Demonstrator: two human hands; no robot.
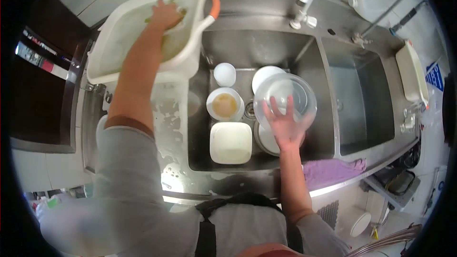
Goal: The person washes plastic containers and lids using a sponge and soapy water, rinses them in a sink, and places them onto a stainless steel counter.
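Observation:
My left hand reaches into a large white tub of cloudy water. Its fingers curl over something with greenish-yellow edges that I cannot make out. Over the sink, my right hand holds a clear, round plastic bowl, fingers spread against it. Partly hidden by that bowl are a white plate and a round pale dish. Left of them in the basin stand a small white bowl, a white bowl with brownish liquid and a squarish white dish.
The tub, with an orange-lined handle, rests on the wet steel drainboard. A white faucet rises behind the basin. To the right is a second basin. A purple cloth lies on the front edge.

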